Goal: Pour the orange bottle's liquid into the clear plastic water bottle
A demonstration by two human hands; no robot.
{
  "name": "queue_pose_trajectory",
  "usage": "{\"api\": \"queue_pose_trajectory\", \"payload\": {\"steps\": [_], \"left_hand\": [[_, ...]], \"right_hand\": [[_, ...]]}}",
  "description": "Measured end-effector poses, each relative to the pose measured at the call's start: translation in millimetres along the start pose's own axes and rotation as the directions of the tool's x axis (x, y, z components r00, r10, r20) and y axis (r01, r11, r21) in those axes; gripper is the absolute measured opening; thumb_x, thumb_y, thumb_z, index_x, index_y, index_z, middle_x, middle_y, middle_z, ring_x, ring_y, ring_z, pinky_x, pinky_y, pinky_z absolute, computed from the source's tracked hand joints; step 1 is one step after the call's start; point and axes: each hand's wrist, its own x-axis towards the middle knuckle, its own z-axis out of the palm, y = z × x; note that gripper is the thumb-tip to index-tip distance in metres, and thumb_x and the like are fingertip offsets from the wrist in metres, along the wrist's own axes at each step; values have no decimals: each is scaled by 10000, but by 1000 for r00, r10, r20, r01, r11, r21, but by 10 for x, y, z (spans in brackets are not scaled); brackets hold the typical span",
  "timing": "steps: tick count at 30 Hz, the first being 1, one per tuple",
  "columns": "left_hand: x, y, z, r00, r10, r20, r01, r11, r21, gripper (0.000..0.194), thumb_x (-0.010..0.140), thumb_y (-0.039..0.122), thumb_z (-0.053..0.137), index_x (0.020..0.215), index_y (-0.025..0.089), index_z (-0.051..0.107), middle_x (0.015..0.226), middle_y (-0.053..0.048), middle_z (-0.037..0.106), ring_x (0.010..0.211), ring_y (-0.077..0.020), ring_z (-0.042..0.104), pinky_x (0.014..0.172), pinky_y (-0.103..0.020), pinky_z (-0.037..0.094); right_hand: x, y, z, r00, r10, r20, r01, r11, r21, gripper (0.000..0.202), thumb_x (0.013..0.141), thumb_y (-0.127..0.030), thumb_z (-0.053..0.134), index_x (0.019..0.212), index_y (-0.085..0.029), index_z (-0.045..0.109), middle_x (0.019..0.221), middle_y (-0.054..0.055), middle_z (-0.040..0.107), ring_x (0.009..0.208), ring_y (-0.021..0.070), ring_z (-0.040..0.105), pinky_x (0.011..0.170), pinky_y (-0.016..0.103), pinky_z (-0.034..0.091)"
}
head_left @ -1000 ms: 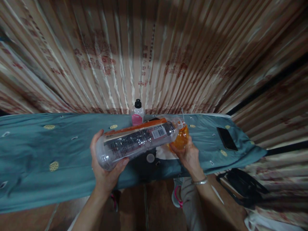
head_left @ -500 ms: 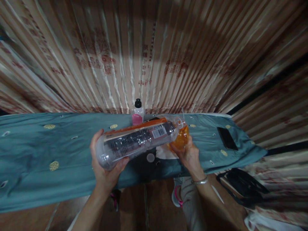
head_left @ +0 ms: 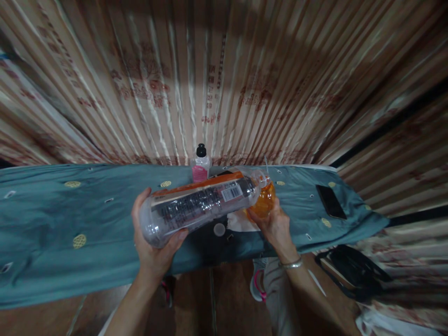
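My left hand (head_left: 154,245) is wrapped round the base of a large clear plastic bottle (head_left: 196,207) with a dark and orange label. The bottle lies tilted, its neck pointing right and slightly up. My right hand (head_left: 275,226) grips a small orange see-through container (head_left: 265,201). The bottle's mouth is at the top of this container; whether they touch I cannot tell. On the cloth below the bottle rests a round whitish cap (head_left: 219,229). Beside it, a white paper (head_left: 243,221) is partly hidden by the container and my right hand.
Behind the bottle stands a clear bottle with a black cap and pink label (head_left: 200,165). A black phone (head_left: 331,201) lies on the right of the teal cloth (head_left: 105,219). Pleated curtains (head_left: 189,84) hang behind. A black bag (head_left: 353,270) sits lower right.
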Motion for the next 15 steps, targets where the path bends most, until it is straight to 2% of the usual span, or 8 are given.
{"api": "queue_pose_trajectory", "payload": {"steps": [10, 15], "left_hand": [[-16, -52, -29, 999, -46, -22, 47, 999, 27, 1043, 653, 650, 938, 1521, 252, 515, 1378, -132, 687, 1225, -346, 707, 1114, -544, 563], [-12, -28, -29, 999, -36, -2, 36, 997, 62, 997, 720, 675, 889, 1542, 273, 493, 1383, -121, 678, 1230, -333, 701, 1117, -530, 573]], "right_hand": [[0, 3, 0, 1000, 13, -4, -13, 1000, 19, 821, 990, -799, 510, 1382, -81, 583, 955, 200, 813, 819, 320, 798, 702, 402, 634], [0, 5, -4, 1000, 14, 2, -14, 1000, 9, 826, 1002, -795, 498, 1370, -61, 589, 930, 209, 812, 809, 322, 796, 692, 393, 623]]}}
